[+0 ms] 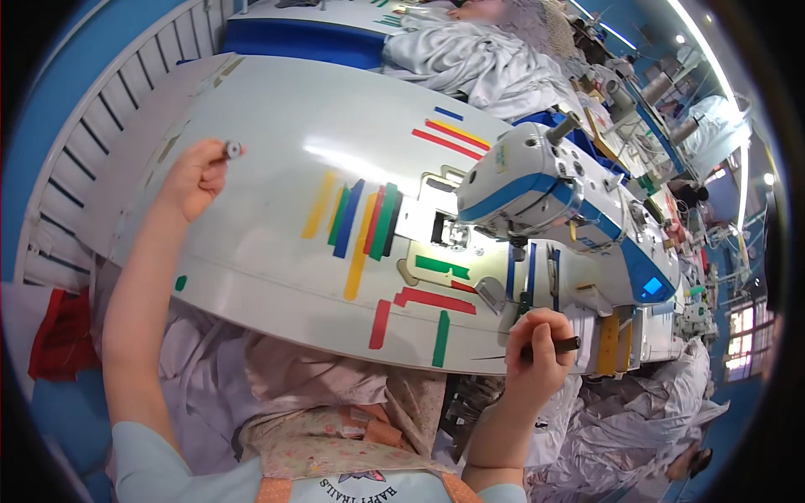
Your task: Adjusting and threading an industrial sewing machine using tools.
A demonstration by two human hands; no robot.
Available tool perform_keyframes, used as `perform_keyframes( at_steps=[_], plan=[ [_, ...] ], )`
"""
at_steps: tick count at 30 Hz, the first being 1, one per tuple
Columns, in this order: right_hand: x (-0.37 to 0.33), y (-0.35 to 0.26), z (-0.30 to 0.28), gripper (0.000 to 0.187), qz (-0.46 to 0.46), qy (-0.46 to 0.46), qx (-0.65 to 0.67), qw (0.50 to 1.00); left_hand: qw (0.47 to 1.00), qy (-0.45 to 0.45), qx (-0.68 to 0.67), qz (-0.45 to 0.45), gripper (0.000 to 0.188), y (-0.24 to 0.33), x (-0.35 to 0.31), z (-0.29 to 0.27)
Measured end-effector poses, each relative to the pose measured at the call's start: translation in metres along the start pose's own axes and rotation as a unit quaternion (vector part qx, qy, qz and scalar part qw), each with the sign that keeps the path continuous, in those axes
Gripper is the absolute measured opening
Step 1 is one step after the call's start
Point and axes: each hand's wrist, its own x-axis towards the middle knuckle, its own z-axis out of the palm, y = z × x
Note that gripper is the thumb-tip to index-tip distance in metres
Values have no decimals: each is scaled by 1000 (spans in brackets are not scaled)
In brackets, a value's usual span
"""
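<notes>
My left hand [199, 178] is raised over the left part of the white sewing table [251, 109]. Its fingers are closed round a small round metal piece [233, 150] that looks like a bobbin case. Near the table's front edge, my right hand [543, 350] is closed round the dark handle of a thin-shafted screwdriver or awl [572, 344], its shaft pointing left. Between and beyond my hands stands a white and blue sewing machine [537, 180]. An opening in the table beside its needle area shows metal machine parts [449, 230].
Coloured tape strips [358, 239] lie stuck around the machine's bed. A small metal plate [490, 295] lies near my right hand. White cloth [470, 63] is heaped behind the table, and more cloth [620, 411] hangs at the front right. A white railing [109, 109] runs along the left.
</notes>
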Motion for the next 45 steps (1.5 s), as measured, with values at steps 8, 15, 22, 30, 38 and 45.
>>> perform_keyframes(
  at_steps=[8, 15, 22, 30, 38, 45],
  plan=[
    [32, 14, -28, 15, 38, 82, -108, 990, 713, 28, 653, 255, 11, -58, 46, 24],
    [65, 42, -46, 45, 118, 109, 72, 984, 496, -35, 793, 352, 4, -70, 42, 43],
    [75, 54, -58, 59, 187, -19, -110, 976, 541, -14, 746, 388, 19, -68, 14, 68],
    [83, 47, -94, 42, 146, 53, -56, 986, 682, -201, 606, 358, 18, -100, -36, 149],
    [90, 61, -50, 22, 239, 7, -3, 971, 700, -248, 605, 286, 9, -135, -26, 202],
    [94, 80, -60, 18, 217, -30, -48, 975, 654, -157, 673, 307, 17, -159, -21, 215]
  ],
)
